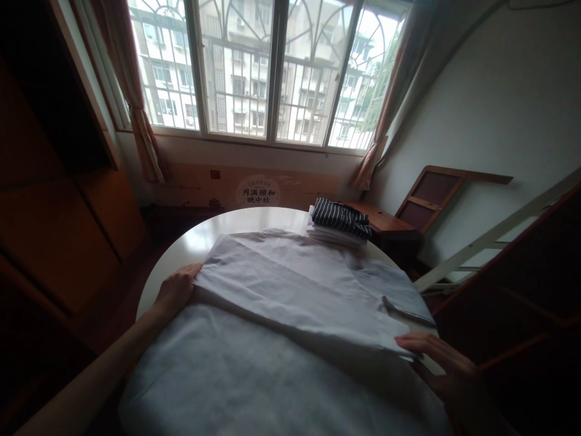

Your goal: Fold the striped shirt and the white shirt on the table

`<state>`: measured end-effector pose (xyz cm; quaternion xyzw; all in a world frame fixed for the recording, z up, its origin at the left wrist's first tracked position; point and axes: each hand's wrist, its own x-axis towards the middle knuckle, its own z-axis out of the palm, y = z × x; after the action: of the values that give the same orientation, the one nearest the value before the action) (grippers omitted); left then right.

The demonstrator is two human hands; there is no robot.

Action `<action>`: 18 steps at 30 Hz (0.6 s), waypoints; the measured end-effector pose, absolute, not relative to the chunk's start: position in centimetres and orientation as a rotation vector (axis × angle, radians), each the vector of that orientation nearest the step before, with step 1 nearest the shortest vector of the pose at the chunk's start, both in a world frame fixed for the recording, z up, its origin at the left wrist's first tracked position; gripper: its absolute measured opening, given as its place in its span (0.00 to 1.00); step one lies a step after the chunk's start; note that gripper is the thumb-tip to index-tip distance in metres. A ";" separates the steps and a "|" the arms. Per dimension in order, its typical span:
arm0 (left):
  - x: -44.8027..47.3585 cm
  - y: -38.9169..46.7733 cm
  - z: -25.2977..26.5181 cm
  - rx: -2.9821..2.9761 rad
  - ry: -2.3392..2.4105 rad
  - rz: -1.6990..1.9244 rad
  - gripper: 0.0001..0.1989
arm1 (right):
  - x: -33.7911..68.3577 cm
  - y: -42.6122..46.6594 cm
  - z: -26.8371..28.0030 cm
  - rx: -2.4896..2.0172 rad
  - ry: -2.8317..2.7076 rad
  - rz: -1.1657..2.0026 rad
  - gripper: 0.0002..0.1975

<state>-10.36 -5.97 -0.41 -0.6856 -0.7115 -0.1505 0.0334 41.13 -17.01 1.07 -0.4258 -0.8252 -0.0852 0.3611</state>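
Observation:
A white garment, which looks like a shirt (290,290), lies spread over a round white table (200,233), with one long side turned over in a flap. At the left end of that flap, my left hand (179,283) pinches the fabric edge. My right hand (438,354) grips the flap's other end near the table's right side, thumb and fingers closed on the cloth. Between my hands the fold's edge is stretched and slightly raised. The lower part of the cloth (254,375) reaches toward me, and a sleeve-like piece (394,287) lies out to the right.
At the table's far right edge sits a stack of folded clothes with a black striped one (340,217) on top. Behind it are a wooden chair (431,197) and a pale ladder-like frame (476,242). A wooden cabinet (82,242) stands left; a barred window (267,72) is ahead.

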 end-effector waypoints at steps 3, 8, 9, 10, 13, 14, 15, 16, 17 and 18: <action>-10.5 -5.9 -0.5 -2.106 -2.189 -0.485 0.23 | 40.3 -18.2 2.0 -1.077 -2.049 -0.186 0.05; -10.7 -5.8 -0.5 -2.121 -2.171 -0.492 0.23 | 38.2 -20.4 0.1 -1.249 -2.103 0.115 0.08; -10.7 -5.8 -0.5 -2.119 -2.171 -0.495 0.23 | 38.1 -20.7 -0.3 -1.277 -2.102 0.133 0.08; -10.6 -5.9 -0.5 -2.115 -2.174 -0.503 0.22 | 38.1 -20.8 -0.5 -1.289 -2.093 0.130 0.08; -10.4 -6.0 -0.3 -2.110 -2.180 -0.527 0.22 | 38.7 -20.9 -0.4 -1.233 -2.057 0.008 0.05; -10.4 -6.0 -0.3 -2.111 -2.183 -0.528 0.22 | 38.8 -20.9 -0.2 -1.203 -2.048 -0.046 0.05; -10.4 -6.0 -0.3 -2.112 -2.187 -0.527 0.22 | 38.9 -20.9 -0.1 -1.177 -2.046 -0.090 0.06; -10.4 -6.0 -0.3 -2.111 -2.191 -0.524 0.22 | 38.9 -21.0 0.1 -1.158 -2.052 -0.114 0.06; -10.4 -6.0 -0.4 -2.107 -2.194 -0.521 0.22 | 38.8 -21.1 0.1 -1.143 -2.071 -0.113 0.06; -10.5 -6.0 -0.4 -2.104 -2.195 -0.518 0.22 | 38.7 -21.2 0.0 -1.131 -2.098 -0.090 0.06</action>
<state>-10.46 -5.96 -0.42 -0.6818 -0.7114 -0.1678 0.0285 38.75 -21.18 0.03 -0.4408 -0.8173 -0.0352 0.3693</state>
